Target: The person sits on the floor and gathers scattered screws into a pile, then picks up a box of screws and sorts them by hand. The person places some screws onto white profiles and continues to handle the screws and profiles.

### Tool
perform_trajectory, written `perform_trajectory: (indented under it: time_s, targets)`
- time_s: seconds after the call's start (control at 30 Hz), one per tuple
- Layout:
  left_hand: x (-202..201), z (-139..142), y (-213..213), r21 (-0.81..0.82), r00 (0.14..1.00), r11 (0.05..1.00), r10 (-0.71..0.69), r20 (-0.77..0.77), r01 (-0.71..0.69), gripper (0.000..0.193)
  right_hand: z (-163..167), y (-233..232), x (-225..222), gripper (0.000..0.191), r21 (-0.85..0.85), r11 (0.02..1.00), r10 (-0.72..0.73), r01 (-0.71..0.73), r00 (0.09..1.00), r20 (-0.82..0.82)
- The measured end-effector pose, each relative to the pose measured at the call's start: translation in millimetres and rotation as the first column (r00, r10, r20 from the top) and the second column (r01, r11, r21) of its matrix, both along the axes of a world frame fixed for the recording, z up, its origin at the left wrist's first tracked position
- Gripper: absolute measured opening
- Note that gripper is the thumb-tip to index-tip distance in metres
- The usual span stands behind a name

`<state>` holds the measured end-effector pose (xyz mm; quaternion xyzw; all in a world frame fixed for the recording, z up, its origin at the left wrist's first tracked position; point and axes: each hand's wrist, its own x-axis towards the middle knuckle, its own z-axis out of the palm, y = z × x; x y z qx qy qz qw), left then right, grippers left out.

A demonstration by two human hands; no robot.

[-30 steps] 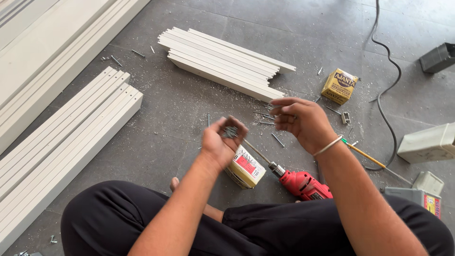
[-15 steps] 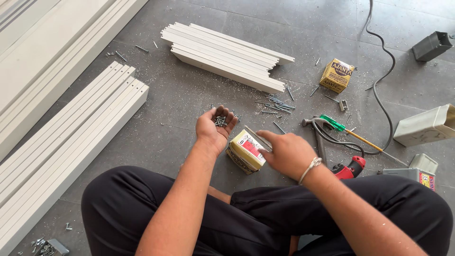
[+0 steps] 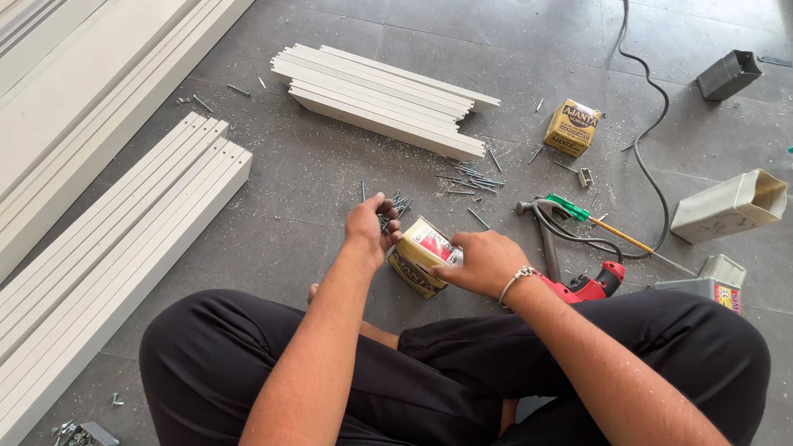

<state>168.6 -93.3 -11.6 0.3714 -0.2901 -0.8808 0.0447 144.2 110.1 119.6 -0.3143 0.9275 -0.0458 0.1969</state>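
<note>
While our right hand [image 3: 483, 263] is gripping the yellow box [image 3: 423, 256], now tilted up-left, our left hand [image 3: 370, 227] is still clutching screws [image 3: 388, 216].

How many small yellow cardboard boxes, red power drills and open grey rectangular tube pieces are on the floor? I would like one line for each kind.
Small yellow cardboard boxes: 2
Red power drills: 1
Open grey rectangular tube pieces: 2
Total: 5
</note>
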Motion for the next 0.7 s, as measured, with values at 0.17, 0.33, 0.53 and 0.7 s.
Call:
perform_trajectory:
  time_s: [0.17, 0.33, 0.53, 0.7]
  targets:
    - [2.9, 6.0, -4.4, 0.017, 0.995, 0.994, -0.104, 0.0, 0.104, 0.025, -21.1, 6.6, -16.5, 0.048, -0.063, 0.998, -0.003, 0.007, 0.997, 0.072]
    - [13.7, 32.0, 2.6, -0.361, 0.87, 0.793, -0.432, 0.236, 0.492, 0.033, -34.2, 21.1, -48.5, 0.043, -0.24, 0.953, -0.135, 0.188, 0.966, 0.22]
    - [17.8, 49.8, 13.0, -0.587, 0.771, 0.511, -0.508, 0.383, 0.628, 0.033, -31.1, 21.7, -25.2, 0.028, -0.358, 0.934, -0.13, 0.017, 0.947, -0.293]
    - [9.2, 30.3, 19.1, -0.69, 0.748, 0.332, -0.464, 0.475, 0.644, 0.029, -25.4, -1.4, 8.9, 0.014, -0.209, 0.907, 0.248, -0.365, 0.865, -0.436]
